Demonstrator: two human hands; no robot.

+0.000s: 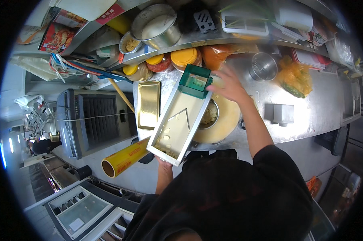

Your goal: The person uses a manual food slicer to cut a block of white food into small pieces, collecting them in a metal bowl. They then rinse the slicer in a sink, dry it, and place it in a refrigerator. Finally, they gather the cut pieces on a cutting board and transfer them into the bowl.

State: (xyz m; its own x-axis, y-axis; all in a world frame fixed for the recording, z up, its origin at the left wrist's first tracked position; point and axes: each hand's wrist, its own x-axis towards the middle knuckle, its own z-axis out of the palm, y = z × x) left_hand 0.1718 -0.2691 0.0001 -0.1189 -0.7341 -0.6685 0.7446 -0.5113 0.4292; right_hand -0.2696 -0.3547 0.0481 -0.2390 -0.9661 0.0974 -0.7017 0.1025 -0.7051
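A white mandoline slicer (183, 120) with a V-shaped blade lies slanted over a metal bowl (215, 118) on a round wooden cutting board (226, 128). Thin pale slices cling to its lower end. My left hand (164, 162) grips that near end, its fingers partly hidden beneath. On the slicer's far end sits a green plastic food holder (195, 81) with pale pieces inside. Blurred by motion, my right hand (228, 82) is at the holder's right side, fingers apart; whether the thumb touches it is unclear. More pale slices lie in the bowl, which the slicer partly covers.
A gold rectangular tray (149, 105) lies left of the slicer. A yellow film roll (125, 158) juts out near my left hand. Yellow-lidded jars (184, 57) stand behind, under a steel shelf (157, 53). A clear container (263, 67) and a grey-white box (284, 114) stand to the right.
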